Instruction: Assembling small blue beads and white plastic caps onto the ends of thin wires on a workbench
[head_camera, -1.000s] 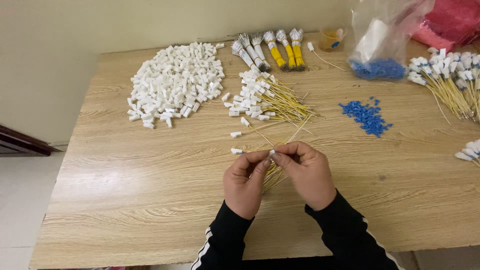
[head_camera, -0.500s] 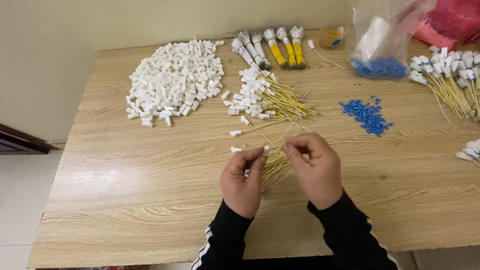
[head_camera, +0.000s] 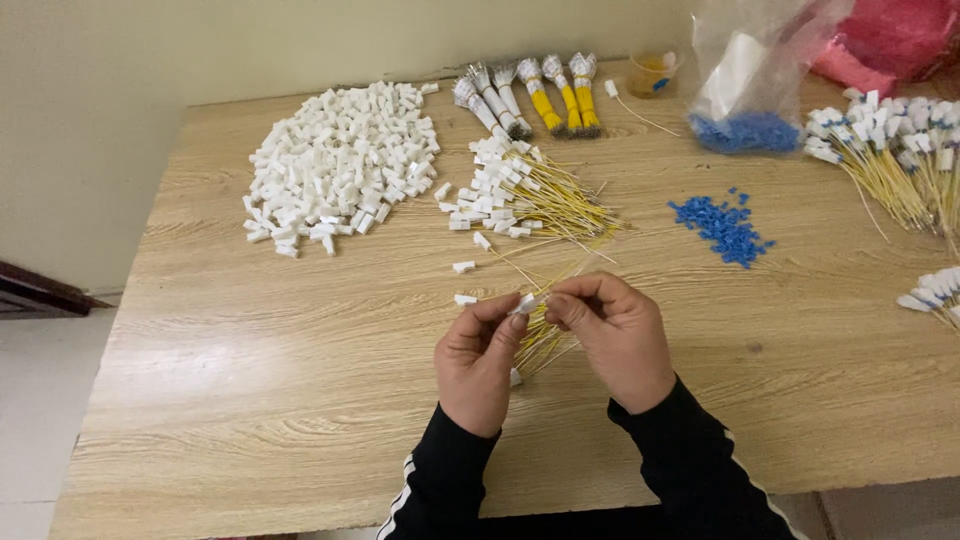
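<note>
My left hand (head_camera: 480, 355) pinches a small white plastic connector (head_camera: 524, 304) between thumb and forefinger above the table. My right hand (head_camera: 618, 335) meets it fingertip to fingertip and holds a thin yellow wire at the connector. A small bundle of yellow wires (head_camera: 540, 340) lies on the table under both hands. Two loose white connectors (head_camera: 464, 267) lie just beyond my left hand.
On the wooden table (head_camera: 250, 380) are a big heap of white connectors (head_camera: 340, 165), a pile of wired connectors (head_camera: 530, 195), taped wire bundles (head_camera: 530, 95), loose blue pieces (head_camera: 725, 225), a plastic bag (head_camera: 750, 75) and finished wires (head_camera: 890, 150) at right.
Both hands have shifted slightly and drawn their fingertips together on the connector; the wire bundle stays beneath them.
</note>
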